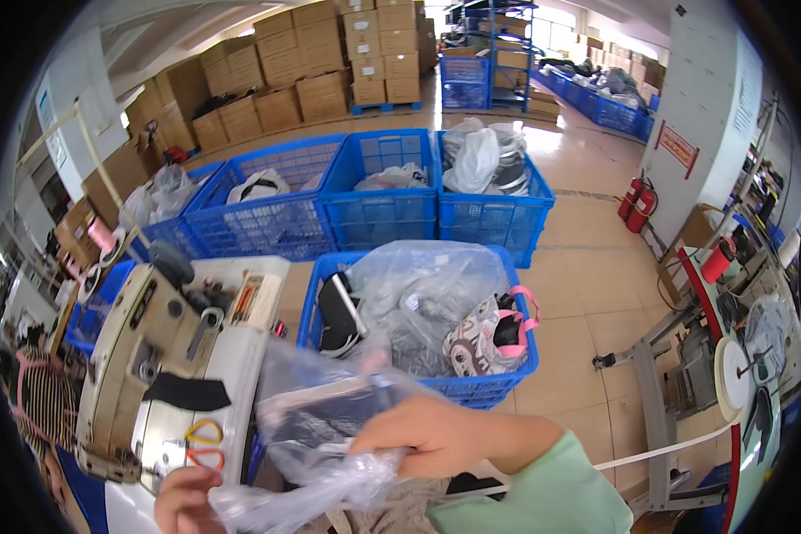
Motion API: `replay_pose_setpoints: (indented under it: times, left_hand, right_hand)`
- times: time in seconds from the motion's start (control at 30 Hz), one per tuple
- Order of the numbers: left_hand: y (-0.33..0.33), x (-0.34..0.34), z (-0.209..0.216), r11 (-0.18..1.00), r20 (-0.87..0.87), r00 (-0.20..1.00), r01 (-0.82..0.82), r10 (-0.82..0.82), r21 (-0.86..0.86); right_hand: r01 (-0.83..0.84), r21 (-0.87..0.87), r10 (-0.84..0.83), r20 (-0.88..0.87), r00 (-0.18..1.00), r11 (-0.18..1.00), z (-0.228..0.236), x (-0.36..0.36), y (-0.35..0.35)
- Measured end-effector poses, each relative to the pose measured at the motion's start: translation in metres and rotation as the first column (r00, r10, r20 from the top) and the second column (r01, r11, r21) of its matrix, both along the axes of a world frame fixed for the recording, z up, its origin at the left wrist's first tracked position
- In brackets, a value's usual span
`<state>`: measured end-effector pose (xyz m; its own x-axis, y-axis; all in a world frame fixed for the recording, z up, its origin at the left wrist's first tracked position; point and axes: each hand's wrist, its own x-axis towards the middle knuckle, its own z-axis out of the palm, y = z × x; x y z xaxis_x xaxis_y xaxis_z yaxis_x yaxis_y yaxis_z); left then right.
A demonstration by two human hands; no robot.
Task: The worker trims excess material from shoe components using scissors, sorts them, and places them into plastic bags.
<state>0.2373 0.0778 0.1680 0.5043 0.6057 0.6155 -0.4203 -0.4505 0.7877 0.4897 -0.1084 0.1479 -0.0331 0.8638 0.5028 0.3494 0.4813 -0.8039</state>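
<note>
A clear plastic bag (298,463) stretches across the front, with something dark and pale-edged (329,408) showing through it. My right hand (423,432) is closed on the gathered plastic. At the lower left, my left hand (187,500) has its fingers curled at the bag's twisted end, partly cut off by the lower edge. Just beyond the bag stands a blue crate (494,392). In it lie clear plastic bags (427,285), a black item with a white strip (336,316) and a patterned bag with pink straps (485,343).
A white sewing machine (120,356) stands left, with scissors (205,445) and a black fabric piece (187,392) on its table. More blue crates (378,214) line up beyond. Another machine table (730,374) is at right. Fire extinguishers (638,209) stand by a pillar; cartons (303,53) are stacked behind.
</note>
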Motion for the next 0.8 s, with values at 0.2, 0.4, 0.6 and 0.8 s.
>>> replay_pose_setpoints:
  times: [0.2,0.4,0.6,0.8]
  left_hand:
    - [0.014,0.074,-0.023,0.909,-0.128,0.955,0.207,-0.269,-0.362]
    - [0.047,0.08,-0.053,0.825,-0.252,0.955,-0.015,-0.155,-0.565]
    - [0.059,0.095,-0.054,0.685,-0.306,0.952,-0.237,0.022,-0.689]
    - [0.065,0.107,-0.062,0.683,-0.325,0.945,-0.256,0.029,-0.684]
  right_hand:
    - [0.363,-0.356,-0.313,0.191,0.93,0.861,-0.097,0.044,-0.06]
    - [0.666,-0.413,-0.66,0.181,0.729,0.621,-0.161,0.098,-0.107]
    - [0.924,-0.381,-0.999,-0.052,0.007,0.027,-0.047,0.269,-0.101]
    - [0.987,-0.055,-0.87,-0.468,-0.157,-0.149,0.099,0.522,-0.076]
